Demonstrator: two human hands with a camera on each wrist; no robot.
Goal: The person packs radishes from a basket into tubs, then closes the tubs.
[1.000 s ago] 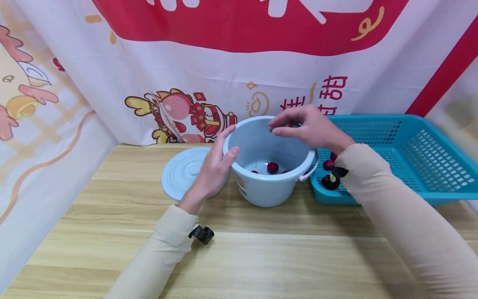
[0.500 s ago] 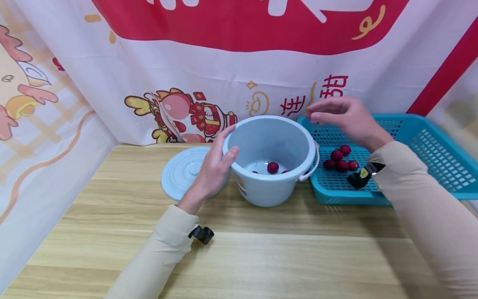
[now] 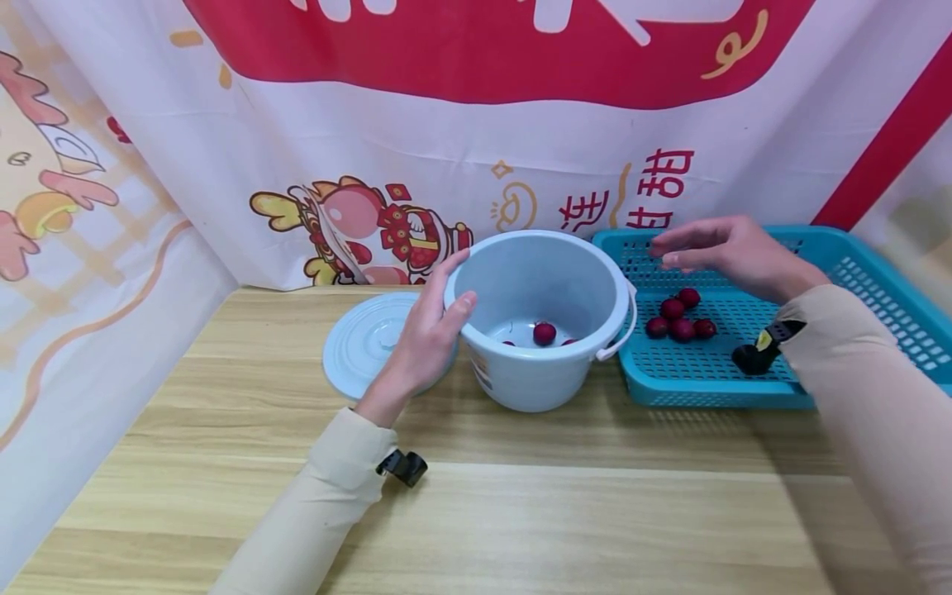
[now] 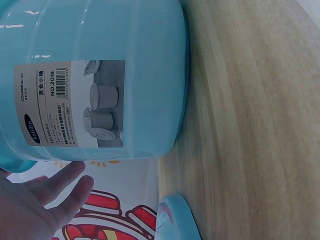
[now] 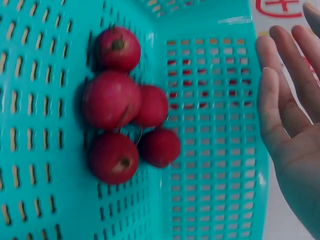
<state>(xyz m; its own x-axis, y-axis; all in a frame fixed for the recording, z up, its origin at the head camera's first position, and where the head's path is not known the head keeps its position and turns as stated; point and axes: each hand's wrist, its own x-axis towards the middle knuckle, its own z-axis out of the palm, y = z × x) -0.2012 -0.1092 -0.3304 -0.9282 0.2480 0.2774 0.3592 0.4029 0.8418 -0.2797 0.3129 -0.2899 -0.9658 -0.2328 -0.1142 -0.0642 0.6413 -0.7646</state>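
Note:
A pale blue bucket (image 3: 521, 372) stands on the wooden table, with a red fruit (image 3: 544, 333) on its bottom. My left hand (image 3: 431, 330) rests flat against the bucket's left wall, fingers straight up to the rim; the left wrist view shows the bucket's label (image 4: 70, 105) and my left hand (image 4: 35, 205). My right hand (image 3: 717, 248) hovers open and empty above a teal slotted basket (image 3: 706, 384). Below it lies a cluster of several red fruits (image 3: 678, 318). In the right wrist view the red fruits (image 5: 122, 125) sit in the basket's corner, my right hand (image 5: 290, 115) beside them.
The bucket's pale blue lid (image 3: 364, 339) lies flat on the table to the left of my left hand. A printed cloth backdrop (image 3: 476, 124) hangs close behind the bucket and basket. The light wood table (image 3: 521, 512) stretches toward me.
My right hand has moved from over the bucket's rim to the right and now hovers above the basket. My left hand and the bucket have stayed still.

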